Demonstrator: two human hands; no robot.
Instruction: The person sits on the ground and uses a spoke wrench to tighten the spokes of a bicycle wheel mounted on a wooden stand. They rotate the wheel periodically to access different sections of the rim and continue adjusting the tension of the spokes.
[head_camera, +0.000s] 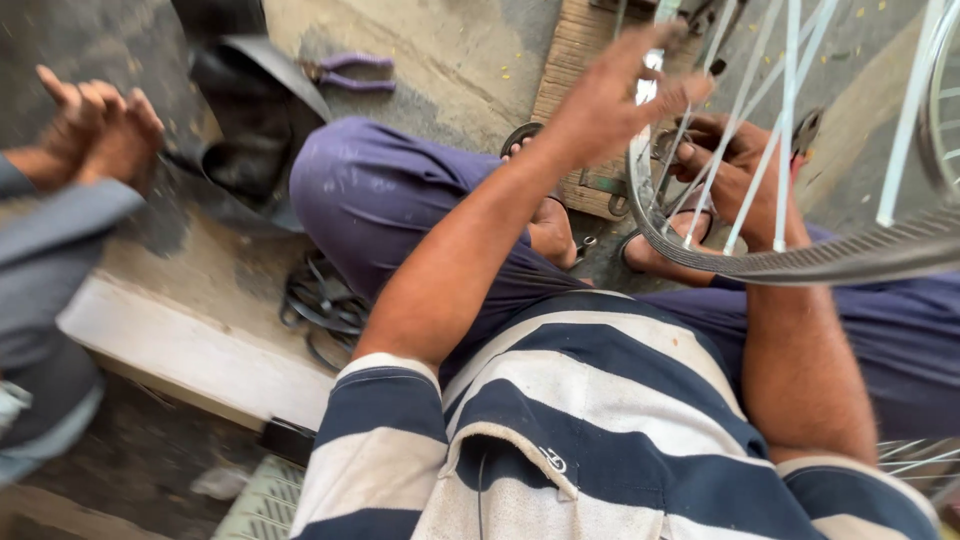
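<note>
A bicycle wheel rim (800, 262) with white spokes (745, 120) stands tilted over my lap at the upper right. My left hand (620, 90) reaches up to the rim's far side, fingers spread and blurred, brushing the spokes. Behind the spokes, my right hand (740, 170) is curled, and a small dark tool (805, 128) sticks out of it. I sit in purple trousers and a striped shirt, with my sandalled feet (555, 225) under the wheel.
Another person's clasped hands (100, 130) and grey sleeve are at the left. Purple-handled pliers (350, 72) lie on the concrete at the back. Black rubber pieces (250, 110) and a coil (320, 305) sit by my knee. A wooden board (575, 60) lies ahead.
</note>
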